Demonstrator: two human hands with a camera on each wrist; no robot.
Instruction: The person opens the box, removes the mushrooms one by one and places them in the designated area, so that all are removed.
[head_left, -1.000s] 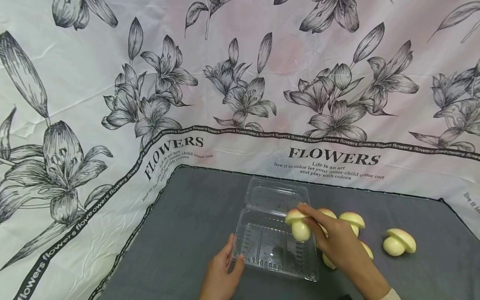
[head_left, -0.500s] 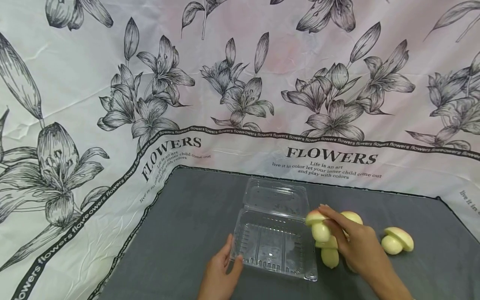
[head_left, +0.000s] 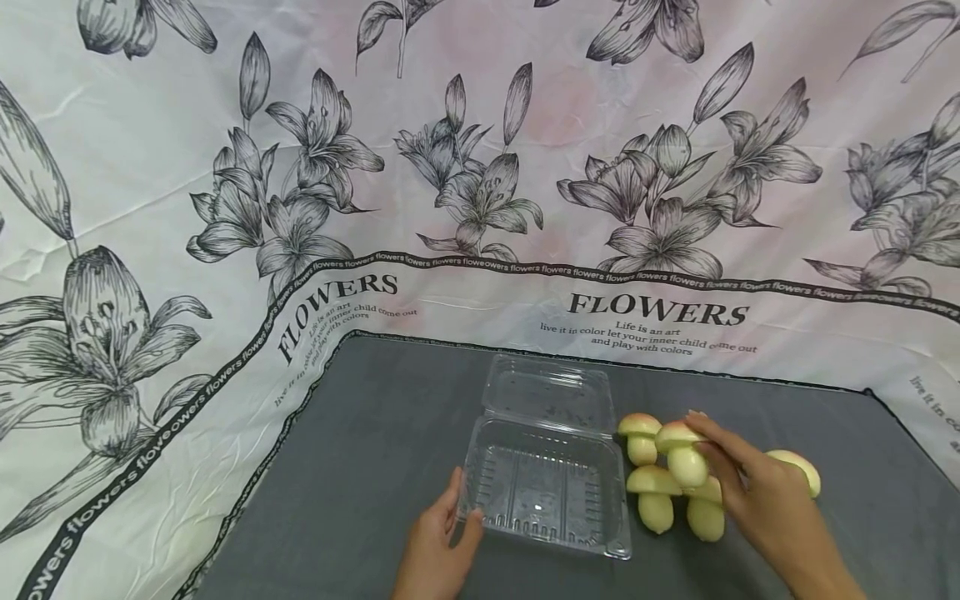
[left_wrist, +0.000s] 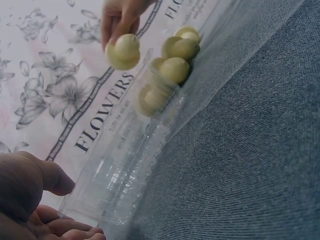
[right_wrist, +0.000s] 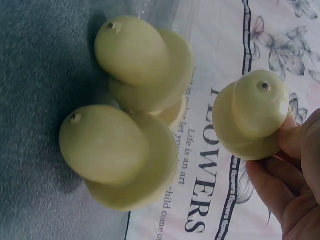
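My right hand [head_left: 772, 492] pinches a toy mushroom [head_left: 687, 467] by its cap, with the pale stem hanging down. In the right wrist view, thumb and fingers hold this mushroom [right_wrist: 260, 102] by one side of the cap, off the table. Below and beside it several more yellow-green mushrooms with reddish cap tops lie close together, one [head_left: 655, 512] near the container's right side. My left hand [head_left: 438, 537] grips the left edge of a clear plastic clamshell container [head_left: 555, 546], thumb and fingers at its rim. Its lid [head_left: 551, 392] lies folded back, and nothing lies in its tray.
Another mushroom [head_left: 798, 468] lies right of the group, partly hidden behind my right hand. A dark grey cloth [head_left: 360, 467] covers the table. Behind it hangs a white curtain [head_left: 480, 308] printed with flowers and lettering.
My right hand has moved right with its mushroom, from over the container's right side to above the grouped mushrooms, uncovering those at the left. The left hand has stayed at the container.
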